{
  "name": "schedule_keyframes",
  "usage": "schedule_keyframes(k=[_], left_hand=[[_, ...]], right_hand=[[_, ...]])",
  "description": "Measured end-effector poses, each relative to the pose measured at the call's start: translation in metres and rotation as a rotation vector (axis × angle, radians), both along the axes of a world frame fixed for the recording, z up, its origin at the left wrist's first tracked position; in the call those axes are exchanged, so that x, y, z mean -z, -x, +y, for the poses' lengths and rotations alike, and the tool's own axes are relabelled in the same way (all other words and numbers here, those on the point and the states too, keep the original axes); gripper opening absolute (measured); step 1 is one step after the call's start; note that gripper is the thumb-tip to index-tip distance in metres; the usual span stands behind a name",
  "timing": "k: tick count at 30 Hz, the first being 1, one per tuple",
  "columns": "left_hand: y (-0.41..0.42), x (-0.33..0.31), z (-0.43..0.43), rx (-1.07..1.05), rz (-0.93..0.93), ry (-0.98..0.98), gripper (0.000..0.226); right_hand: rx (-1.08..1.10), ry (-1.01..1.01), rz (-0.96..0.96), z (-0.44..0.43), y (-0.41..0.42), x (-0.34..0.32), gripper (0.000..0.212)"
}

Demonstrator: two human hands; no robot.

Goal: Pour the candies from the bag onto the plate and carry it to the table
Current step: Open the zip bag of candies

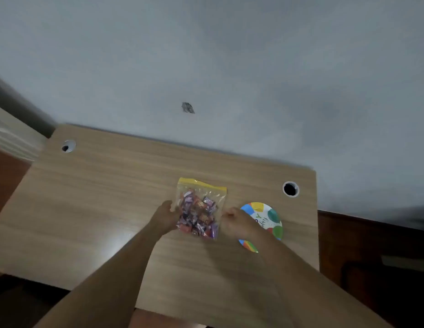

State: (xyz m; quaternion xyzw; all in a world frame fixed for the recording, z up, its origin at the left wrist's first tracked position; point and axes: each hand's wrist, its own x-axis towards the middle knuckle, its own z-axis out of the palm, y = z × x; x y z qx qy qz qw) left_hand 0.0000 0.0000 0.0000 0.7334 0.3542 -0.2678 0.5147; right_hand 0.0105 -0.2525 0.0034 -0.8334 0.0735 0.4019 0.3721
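Observation:
A clear zip bag with a yellow seal strip lies flat on the wooden desk, full of several wrapped candies in purple, red and orange. My left hand touches the bag's left edge. My right hand is curled at the bag's right edge, and whether it pinches the plastic is unclear. A colourful paper plate with balloon print lies just right of the bag, partly hidden under my right hand and forearm. The plate holds no candies that I can see.
The wooden desk stands against a grey wall. Round cable holes sit at its far left and far right. Dark floor or furniture lies beyond the desk's right edge. A lighter wooden surface shows at far left.

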Motion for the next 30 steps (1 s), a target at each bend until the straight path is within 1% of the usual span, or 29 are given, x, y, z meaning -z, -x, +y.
schedule_keyframes(k=[2, 3, 5, 6, 8, 10, 13, 15, 16, 18, 20, 22, 23, 25, 26, 27, 28, 30], left_hand=[[0.001, 0.001, -0.004, -0.076, 0.011, 0.083, 0.069], [0.005, 0.006, -0.003, -0.120, 0.022, 0.130, 0.073], [0.009, 0.016, -0.001, -0.183, 0.036, 0.159, 0.078], [0.009, 0.018, -0.001, -0.192, 0.034, 0.144, 0.077], [0.011, 0.024, 0.000, -0.198, 0.018, 0.103, 0.068], [0.014, 0.025, -0.003, -0.187, 0.010, 0.107, 0.062], [0.016, 0.024, -0.007, -0.193, -0.017, 0.165, 0.039], [0.018, 0.022, -0.012, -0.190, -0.052, 0.153, 0.022], [0.019, 0.020, -0.014, -0.172, -0.070, 0.125, 0.018], [0.022, 0.014, -0.018, -0.118, -0.139, 0.073, 0.020], [0.027, 0.003, -0.021, -0.012, -0.246, 0.003, 0.017], [0.030, -0.014, -0.027, 0.097, -0.347, -0.090, 0.017], [0.032, -0.022, -0.030, 0.101, -0.380, -0.099, 0.019], [0.038, -0.036, -0.034, 0.131, -0.451, -0.124, 0.021], [0.041, -0.040, -0.035, 0.164, -0.483, -0.149, 0.018], [0.045, -0.042, -0.035, 0.203, -0.526, -0.164, 0.018], [0.047, -0.045, -0.035, 0.233, -0.568, -0.163, 0.023], [0.052, -0.055, -0.038, 0.230, -0.626, -0.134, 0.033]], right_hand=[[-0.011, -0.008, 0.043, 0.004, 0.003, 0.020, 0.042], [-0.027, -0.010, 0.055, 0.006, 0.007, 0.025, 0.045], [-0.011, -0.025, 0.085, 0.011, 0.012, 0.033, 0.049], [0.004, -0.034, 0.095, 0.013, 0.012, 0.036, 0.050], [0.022, -0.053, 0.129, 0.015, 0.012, 0.041, 0.055], [0.049, -0.078, 0.153, 0.017, 0.013, 0.046, 0.061], [0.050, -0.099, 0.144, 0.018, 0.011, 0.045, 0.057], [0.052, -0.089, 0.125, 0.016, 0.010, 0.041, 0.053], [0.061, -0.071, 0.111, 0.015, 0.010, 0.038, 0.054], [0.073, -0.047, 0.061, 0.011, 0.009, 0.023, 0.053], [0.078, -0.033, -0.052, 0.004, 0.007, 0.003, 0.040], [0.106, -0.053, -0.227, -0.002, 0.004, -0.020, 0.028], [0.106, -0.051, -0.346, -0.006, 0.003, -0.032, 0.023], [0.051, 0.001, -0.600, -0.011, 0.003, -0.055, 0.022], [0.007, 0.005, -0.668, -0.014, 0.002, -0.068, 0.024], [-0.048, -0.016, -0.678, -0.018, 0.001, -0.083, 0.027], [-0.110, -0.045, -0.627, -0.022, 0.001, -0.100, 0.030], [-0.211, -0.098, -0.423, -0.027, 0.002, -0.128, 0.030]])
